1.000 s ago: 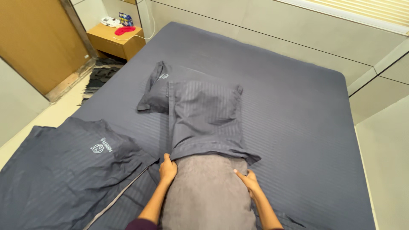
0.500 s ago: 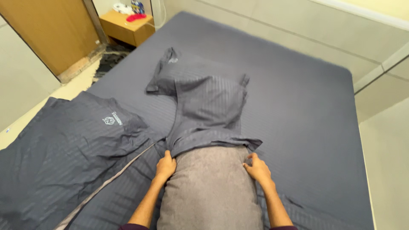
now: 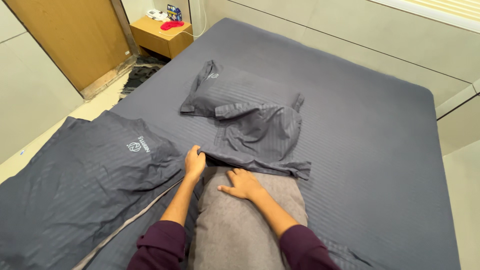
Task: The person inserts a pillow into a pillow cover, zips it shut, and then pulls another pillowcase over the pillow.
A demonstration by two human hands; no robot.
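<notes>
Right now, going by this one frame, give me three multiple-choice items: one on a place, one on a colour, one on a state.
1. Where does the right hand rest?
A. flat on the grey pillow
B. on the bedside table
C. on the door

2. What colour is the pillowcase that the pillow goes into?
A. white
B. dark blue-grey with faint stripes
C. red

3. How does the left hand stand?
A. open, clear of everything
B. shut in a grip on the pillowcase's open edge
C. flat on the floor

Answers:
1 A: the palm and spread fingers lie on the pillow's top, just short of the case's opening.
2 B: it matches the bedsheet under it.
3 B: the fingers pinch the hem at the left corner of the opening.
</notes>
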